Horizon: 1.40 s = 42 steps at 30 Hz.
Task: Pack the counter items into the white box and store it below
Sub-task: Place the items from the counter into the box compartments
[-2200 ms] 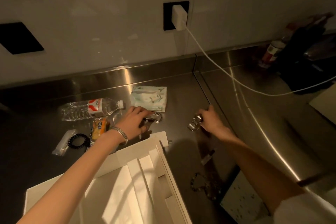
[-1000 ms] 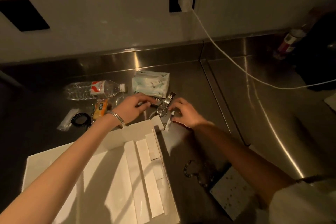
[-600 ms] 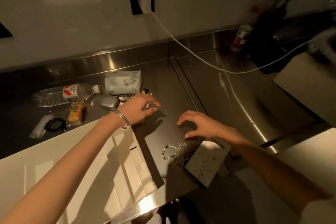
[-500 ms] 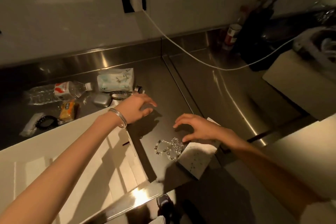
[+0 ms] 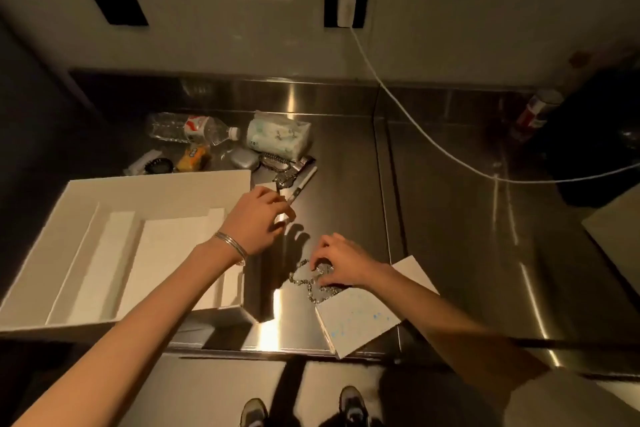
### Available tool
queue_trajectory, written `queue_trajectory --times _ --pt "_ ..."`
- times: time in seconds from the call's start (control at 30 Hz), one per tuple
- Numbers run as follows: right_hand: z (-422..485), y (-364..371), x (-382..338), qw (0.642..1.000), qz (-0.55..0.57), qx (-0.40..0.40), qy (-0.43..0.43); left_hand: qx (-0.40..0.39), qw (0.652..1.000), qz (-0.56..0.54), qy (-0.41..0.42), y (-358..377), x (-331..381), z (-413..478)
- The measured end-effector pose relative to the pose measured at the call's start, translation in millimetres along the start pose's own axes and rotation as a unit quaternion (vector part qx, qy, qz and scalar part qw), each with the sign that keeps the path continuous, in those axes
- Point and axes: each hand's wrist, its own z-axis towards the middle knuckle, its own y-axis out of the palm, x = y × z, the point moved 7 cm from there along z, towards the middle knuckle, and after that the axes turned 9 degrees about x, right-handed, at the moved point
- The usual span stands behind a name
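Two hands are over the steel counter [image 5: 346, 156], both yours. Your right hand [image 5: 341, 263] has its fingertips pinched down on one beaded chain [image 5: 304, 279], which lies tangled on the steel, touching the near corner of one speckled white card [image 5: 360, 317] just behind your wrist. Your left hand [image 5: 258, 218] hovers loosely curled beside it; whether it grips anything you cannot tell from this angle. It wears thin silver bangles [image 5: 230, 244] at the wrist. Just past its fingers lies one white pen [image 5: 302, 185], and beyond that one metal watch [image 5: 282, 163]. One white box [image 5: 152, 184] sits open to the left of that hand, its inner dividers showing. Farther out from both hands sit one plastic water bottle [image 5: 194, 128] on its side, one tissue pack [image 5: 277, 133], one silver case [image 5: 242, 158], one yellow snack packet [image 5: 194, 158] and one black coil hair tie [image 5: 158, 166]. One white charger [image 5: 346, 5] is plugged into the wall
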Motion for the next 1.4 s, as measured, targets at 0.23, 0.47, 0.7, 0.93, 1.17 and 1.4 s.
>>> queue_trajectory --times 0.23,0.47,0.7,0.93,1.17,1.4 --pt "77.4 -27.0 21.9 0.997 -0.019 0.078 0.013 0.144 0.981 0.001 -0.131 -28.9 -9.2 -31.9" --pt "133.5 -47.8 52.2 0.966 0.093 0.196 0.143 0.117 0.98 0.01 -0.163 -26.6 -12.4 -52.4" --pt "49.0 -33.0 3.3 0.995 0.063 0.019 -0.07 0.091 0.986 0.003 -0.136 -18.2 9.1 -44.5" --pt "48.7 -0.7 10.5 0.998 0.001 -0.029 -0.053 0.028 0.989 0.026 -0.142 -8.4 11.2 -49.9" --pt "83.8 -35.2 7.0 0.999 0.037 0.008 0.026 0.033 0.992 0.026 -0.118 -15.5 11.6 -51.8" --pt "-75.2 -18.9 1.6 0.978 -0.029 -0.202 -0.029 -0.027 0.997 0.034 -0.059 1.0 36.3 -37.7"
